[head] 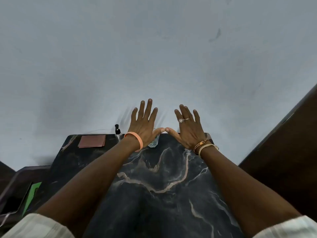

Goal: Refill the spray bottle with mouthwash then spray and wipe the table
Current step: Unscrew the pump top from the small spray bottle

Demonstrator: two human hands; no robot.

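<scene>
Well, nothing begun, I'd judge: left hand (145,124) and right hand (187,127) hover spread flat, thumbs touching, holding nothing. Over there the spray bottle (117,131) stands at eleven o'clock on the table (163,186), brown cloth (92,141) at ten. Next move: grasp that bottle, unscrew its top.

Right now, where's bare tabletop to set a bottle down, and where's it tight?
Free: the broad middle and near stretch of the marble table, between the forearms. Crowded: the far edge on the left, where the brown cloth, the spray bottle and a clear container half hidden by the left hand sit in a row. The right hand hides the far right corner.
</scene>
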